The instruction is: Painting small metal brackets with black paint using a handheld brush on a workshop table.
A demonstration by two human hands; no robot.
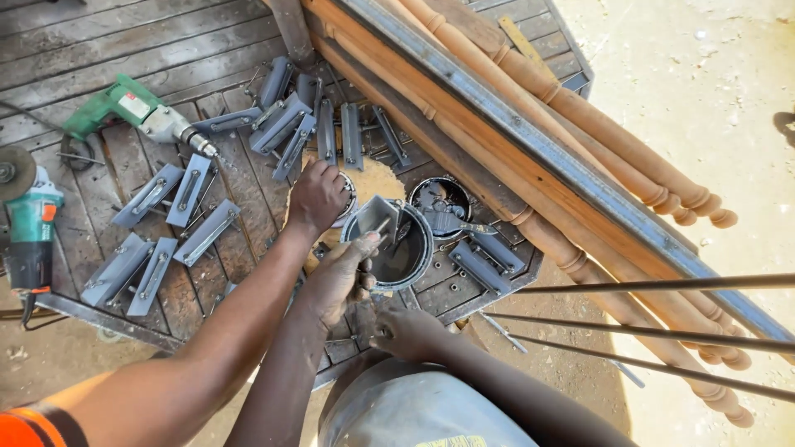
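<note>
My left hand [338,280] grips a small grey-painted metal latch plate [377,217] and holds it tilted over the rim of an open round can of dark grey paint [407,258]. My right hand [404,331] rests with curled fingers on the near edge of the wooden table [74,50], just below the can; I see nothing in it. A co-worker's hand [317,197], on an arm with an orange sleeve coming from the lower left, rests beside the can on a patch of sawdust.
Several grey-painted latch plates [189,189] lie spread over the table. A second dark can [439,203] stands behind the first. A green drill [137,112] and an angle grinder [29,223] lie left. Turned wooden spindles [596,124], a steel bar and thin rods [662,285] cross right.
</note>
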